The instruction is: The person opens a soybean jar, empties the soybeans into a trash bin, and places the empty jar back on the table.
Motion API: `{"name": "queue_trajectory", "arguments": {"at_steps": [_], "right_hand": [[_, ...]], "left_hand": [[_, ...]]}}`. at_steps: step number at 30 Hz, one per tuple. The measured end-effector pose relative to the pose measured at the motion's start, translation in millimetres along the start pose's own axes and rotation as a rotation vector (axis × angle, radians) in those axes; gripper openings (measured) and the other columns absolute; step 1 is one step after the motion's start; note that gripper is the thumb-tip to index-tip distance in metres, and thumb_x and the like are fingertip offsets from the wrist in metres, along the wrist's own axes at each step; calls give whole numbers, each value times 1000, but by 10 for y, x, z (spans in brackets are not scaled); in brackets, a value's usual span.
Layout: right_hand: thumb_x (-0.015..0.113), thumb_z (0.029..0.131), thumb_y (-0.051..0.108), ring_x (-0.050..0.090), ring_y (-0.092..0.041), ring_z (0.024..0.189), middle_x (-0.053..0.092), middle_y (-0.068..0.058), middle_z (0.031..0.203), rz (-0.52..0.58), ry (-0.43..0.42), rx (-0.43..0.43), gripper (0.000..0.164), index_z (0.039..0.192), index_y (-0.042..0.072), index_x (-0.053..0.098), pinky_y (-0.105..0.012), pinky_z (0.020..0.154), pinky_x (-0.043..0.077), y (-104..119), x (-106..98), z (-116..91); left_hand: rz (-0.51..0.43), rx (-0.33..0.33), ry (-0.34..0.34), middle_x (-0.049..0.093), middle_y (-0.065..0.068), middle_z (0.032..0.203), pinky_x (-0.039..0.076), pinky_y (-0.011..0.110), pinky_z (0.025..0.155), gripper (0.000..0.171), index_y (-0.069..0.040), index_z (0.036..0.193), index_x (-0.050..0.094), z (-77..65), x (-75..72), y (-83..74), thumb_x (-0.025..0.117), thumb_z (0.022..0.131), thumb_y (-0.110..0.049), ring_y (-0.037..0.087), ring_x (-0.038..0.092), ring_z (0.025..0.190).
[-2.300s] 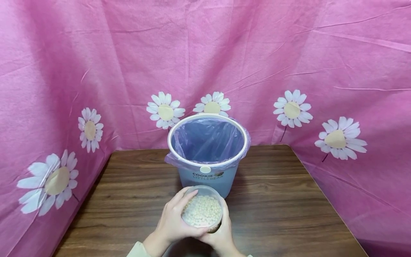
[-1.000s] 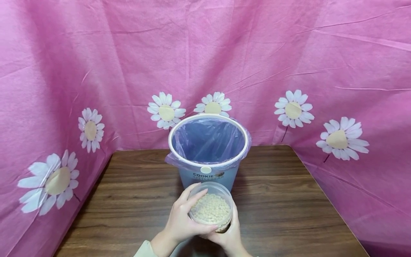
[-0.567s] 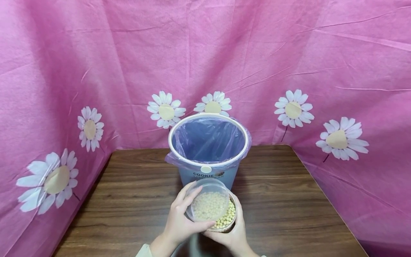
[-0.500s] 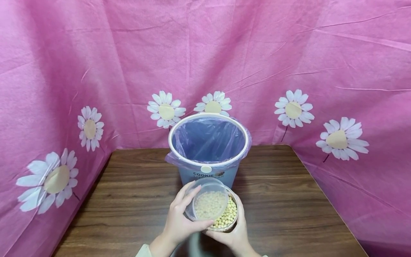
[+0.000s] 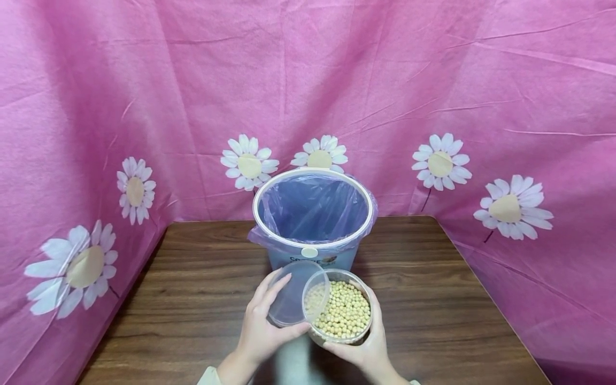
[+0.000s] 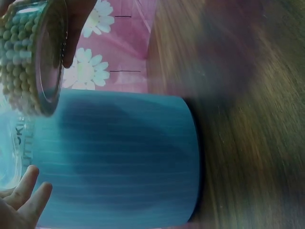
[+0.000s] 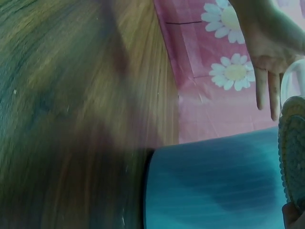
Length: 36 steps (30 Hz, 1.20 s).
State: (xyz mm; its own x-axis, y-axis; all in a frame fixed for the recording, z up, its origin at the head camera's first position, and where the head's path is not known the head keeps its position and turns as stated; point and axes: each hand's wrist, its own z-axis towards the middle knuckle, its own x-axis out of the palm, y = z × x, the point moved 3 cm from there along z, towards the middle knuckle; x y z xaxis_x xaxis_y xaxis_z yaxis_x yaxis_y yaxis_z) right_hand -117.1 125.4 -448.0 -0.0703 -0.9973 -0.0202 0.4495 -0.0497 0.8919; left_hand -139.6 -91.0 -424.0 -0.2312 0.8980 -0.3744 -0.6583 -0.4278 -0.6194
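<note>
My left hand (image 5: 262, 321) pinches a clear round plastic lid (image 5: 293, 294) by its edge. The lid is tilted and its right side overlaps the rim of a clear round tub (image 5: 363, 332) in the head view. My right hand (image 5: 372, 342) grips that tub from the right, thumb at the near side. Pale yellow, round beads or dried beans (image 5: 344, 310) fill much of the tub. In the left wrist view the tub (image 6: 47, 62) is held up in front of the blue bin, well above the table, with the beads showing through its wall.
A blue bin (image 5: 279, 259) with a white rim ring and a purple liner bag (image 5: 313, 208) stands just beyond the hands on the brown wooden table (image 5: 423, 310). Pink cloth (image 5: 192, 107) printed with white daisies hangs behind and at both sides.
Earlier the lid covered the tub. My left hand has lifted it off and drawn it left, while my right hand moved the tub right, so the beads now show uncovered.
</note>
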Motion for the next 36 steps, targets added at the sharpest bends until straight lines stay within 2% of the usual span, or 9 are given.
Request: {"name": "queue_trajectory", "arguments": {"at_steps": [5, 8, 12, 16, 21, 25, 30, 36], "right_hand": [[92, 46, -6, 47, -9, 127, 44, -23, 143, -27, -1, 12, 120, 151, 4, 32, -16, 108, 34, 40, -110, 21], [91, 47, -7, 47, -8, 126, 43, -23, 144, -55, 17, -14, 120, 151, 1, 31, -15, 107, 34, 70, -178, 34], [90, 46, -9, 46, -5, 127, 45, -17, 145, -85, 28, -40, 123, 151, -1, 28, -13, 107, 33, 146, -279, 65], [89, 43, -13, 46, -4, 126, 47, -8, 144, -82, 5, -40, 125, 152, 1, 28, -13, 106, 33, 265, -395, 137], [87, 41, -16, 46, -7, 127, 47, -8, 144, -81, 0, -79, 126, 152, 1, 29, -14, 106, 34, 422, -529, 273], [87, 42, -16, 45, -7, 129, 47, -11, 146, -114, 33, -131, 125, 151, -2, 29, -14, 109, 32, 526, -629, 393], [87, 41, -17, 46, -6, 129, 49, -8, 144, -166, 38, -159, 124, 150, -1, 31, -14, 109, 32, 645, -757, 536], [85, 39, -20, 47, -10, 126, 52, -7, 141, -122, 11, -177, 122, 149, -1, 35, -14, 107, 33, 761, -864, 701]], "left_hand": [[-4, -2, -13, 54, 16, 141, 38, 13, 105, 82, -10, 136, 59, -37, -38, 37, 88, 68, -47, 21, 58, 121], [-14, -2, -27, 53, 18, 141, 39, 12, 103, 82, -8, 136, 59, -67, -62, 69, 89, 68, -44, 17, 59, 117], [-17, -29, -34, 53, 19, 140, 42, 11, 100, 82, -7, 135, 59, -112, -90, 119, 91, 66, -38, 15, 60, 115], [31, -75, -19, 53, 17, 141, 42, 10, 99, 82, -10, 135, 60, -182, -105, 164, 91, 65, -39, 15, 61, 114], [125, -96, -22, 56, 12, 140, 41, 10, 96, 81, -16, 134, 62, -275, -97, 191, 90, 65, -45, 19, 63, 112], [198, -104, -37, 59, 8, 138, 49, 20, 91, 80, -19, 133, 63, -335, -75, 197, 89, 64, -48, 23, 65, 112], [243, -172, -14, 59, 6, 138, 55, 38, 82, 80, -24, 133, 63, -410, -40, 242, 90, 62, -49, 25, 65, 112], [300, -277, 40, 58, 3, 138, 55, 41, 79, 82, -28, 132, 63, -547, -29, 364, 91, 59, -52, 22, 64, 112]]}}
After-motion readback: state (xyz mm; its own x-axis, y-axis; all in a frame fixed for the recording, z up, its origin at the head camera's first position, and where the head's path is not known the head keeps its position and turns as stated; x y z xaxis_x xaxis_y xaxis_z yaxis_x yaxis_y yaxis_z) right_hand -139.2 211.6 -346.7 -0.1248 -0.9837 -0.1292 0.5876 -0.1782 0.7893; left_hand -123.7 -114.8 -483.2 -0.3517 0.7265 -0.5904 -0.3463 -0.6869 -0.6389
